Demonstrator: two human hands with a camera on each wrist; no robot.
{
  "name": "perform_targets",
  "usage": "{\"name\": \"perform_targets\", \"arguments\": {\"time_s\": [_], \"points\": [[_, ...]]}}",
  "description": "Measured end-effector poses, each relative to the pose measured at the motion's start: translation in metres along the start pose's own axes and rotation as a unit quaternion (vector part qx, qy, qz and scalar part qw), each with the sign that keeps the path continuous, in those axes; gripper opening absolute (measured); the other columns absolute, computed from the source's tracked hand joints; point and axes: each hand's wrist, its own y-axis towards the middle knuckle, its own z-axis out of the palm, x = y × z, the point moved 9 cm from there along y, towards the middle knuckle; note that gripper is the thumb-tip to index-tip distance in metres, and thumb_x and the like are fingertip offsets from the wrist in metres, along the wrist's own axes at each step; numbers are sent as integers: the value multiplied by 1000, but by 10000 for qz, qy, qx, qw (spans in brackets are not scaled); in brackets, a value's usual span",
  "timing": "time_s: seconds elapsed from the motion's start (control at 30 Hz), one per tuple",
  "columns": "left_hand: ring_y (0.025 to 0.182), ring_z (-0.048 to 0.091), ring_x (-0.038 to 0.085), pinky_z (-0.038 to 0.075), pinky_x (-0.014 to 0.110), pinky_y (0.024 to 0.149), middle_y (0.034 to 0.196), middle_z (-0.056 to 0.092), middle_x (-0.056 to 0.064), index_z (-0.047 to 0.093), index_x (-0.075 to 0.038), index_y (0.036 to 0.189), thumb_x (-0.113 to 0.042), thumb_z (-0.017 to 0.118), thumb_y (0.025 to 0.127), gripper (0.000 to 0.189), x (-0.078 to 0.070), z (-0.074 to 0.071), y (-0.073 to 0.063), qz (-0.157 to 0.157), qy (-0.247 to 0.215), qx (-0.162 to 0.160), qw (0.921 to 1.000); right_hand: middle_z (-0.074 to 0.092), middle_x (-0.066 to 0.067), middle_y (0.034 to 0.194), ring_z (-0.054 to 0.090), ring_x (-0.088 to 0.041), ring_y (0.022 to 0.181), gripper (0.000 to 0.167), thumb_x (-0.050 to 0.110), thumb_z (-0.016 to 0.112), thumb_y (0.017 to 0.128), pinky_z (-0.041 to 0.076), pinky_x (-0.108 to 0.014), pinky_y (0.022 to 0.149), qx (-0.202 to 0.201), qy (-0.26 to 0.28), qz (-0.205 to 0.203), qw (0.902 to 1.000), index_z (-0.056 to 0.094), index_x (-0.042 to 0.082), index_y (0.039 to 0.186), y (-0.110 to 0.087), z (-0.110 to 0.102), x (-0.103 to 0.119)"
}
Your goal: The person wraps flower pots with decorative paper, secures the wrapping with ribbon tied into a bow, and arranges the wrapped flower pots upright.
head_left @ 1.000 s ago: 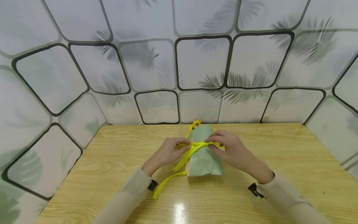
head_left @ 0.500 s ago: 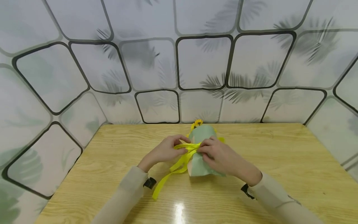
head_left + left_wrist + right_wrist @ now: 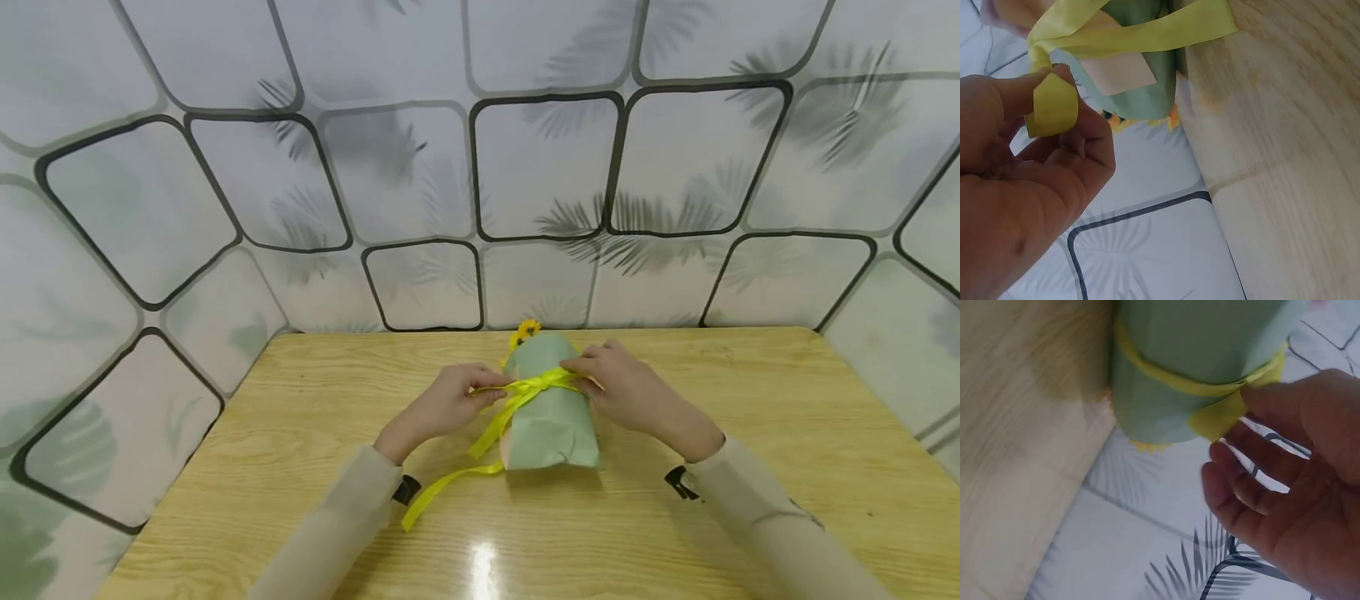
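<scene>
A bouquet wrapped in pale green paper (image 3: 553, 429) lies on the table, with yellow sunflowers (image 3: 528, 328) showing at its far end. Around its middle runs a yellow ribbon (image 3: 534, 385), gathered in a knot on top. My left hand (image 3: 442, 402) pinches a ribbon loop (image 3: 1055, 107) between thumb and fingers, left of the knot. On the other side, my right hand (image 3: 639, 392) pinches the ribbon between thumb and forefinger; a short flap of ribbon (image 3: 1219, 417) sticks out there, and the other fingers are loosely bent. Two ribbon tails hang to the left.
The wooden table (image 3: 300, 467) reaches back to a patterned wall covering (image 3: 420, 183) with dark outlines and leaf prints. One ribbon tail (image 3: 442, 492) trails over the tabletop near my left wrist. Black straps sit on both wrists.
Half a second ago my right hand was at the knot, close to my left. It has since moved right and away from me, and the ribbon spreads across the paper between the hands.
</scene>
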Motion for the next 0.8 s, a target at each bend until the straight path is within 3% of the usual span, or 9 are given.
{"name": "perform_targets", "arguments": {"time_s": [0.07, 0.2, 0.43, 0.8], "points": [[88, 66, 14, 52, 19, 69, 112, 72, 12, 71, -4, 128, -7, 61, 102, 28, -3, 2, 1, 152, 256, -26, 9996, 71, -8, 97, 59, -25, 87, 18, 4, 68, 96, 52, -40, 75, 70, -45, 32, 10000, 77, 4, 112, -1, 1, -5], [88, 66, 17, 52, 18, 71, 105, 69, 12, 71, -3, 128, -2, 58, 102, 28, -5, 7, 1, 271, 800, -13, 9964, 68, -6, 87, 60, -23, 80, 12, 0, 70, 93, 55, -37, 71, -163, -267, -46, 9995, 79, 5, 101, -5, -3, -10], [84, 63, 17, 53, 21, 72, 101, 68, 10, 71, -6, 129, -2, 56, 104, 30, -12, 8, -2, 533, 1500, 163, 9871, 63, -3, 80, 61, -16, 71, 15, -6, 72, 88, 55, -31, 65, -165, -248, -128, 9995, 79, 2, 99, -19, -3, -17], [78, 59, 11, 48, 17, 67, 98, 66, 6, 70, -6, 130, 0, 58, 102, 31, -5, 14, -4, 527, 1663, 323, 9841, 65, -4, 82, 59, -12, 70, 15, -6, 72, 89, 50, -26, 60, -81, -2, 122, 9999, 79, -3, 101, -31, 5, -38]]}}
